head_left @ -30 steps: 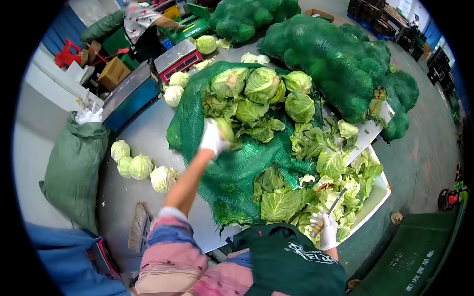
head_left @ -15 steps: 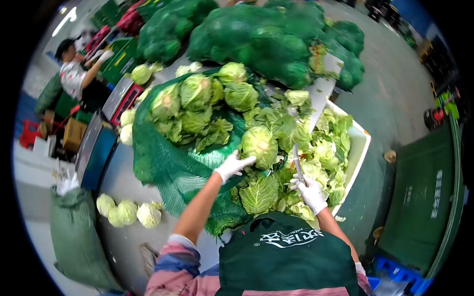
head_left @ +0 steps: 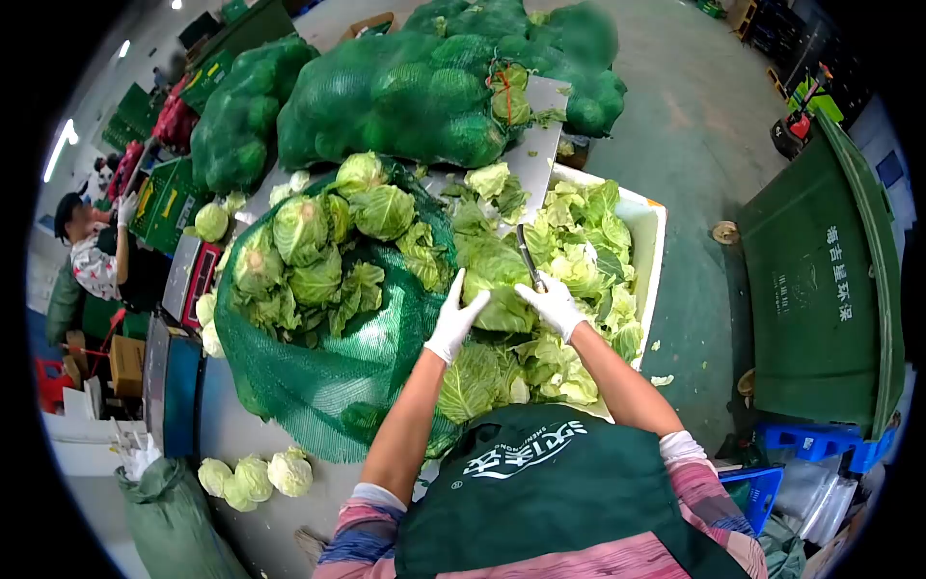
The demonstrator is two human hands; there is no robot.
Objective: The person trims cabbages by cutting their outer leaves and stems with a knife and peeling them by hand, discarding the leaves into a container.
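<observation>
One cabbage (head_left: pixel 496 291) is positioned between the spread left grip (head_left: pixel 455 323) and the right grip (head_left: pixel 557 307), which is closed on a knife (head_left: pixel 528 254); leaf trimming is apparently underway, with steady left-side support likely required.

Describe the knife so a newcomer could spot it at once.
Find the white box heaped with cabbage leaves. At its left side, the white-gloved right hand holds the knife. Its slim, dark, curved shape stands out against the green leaves.
</observation>
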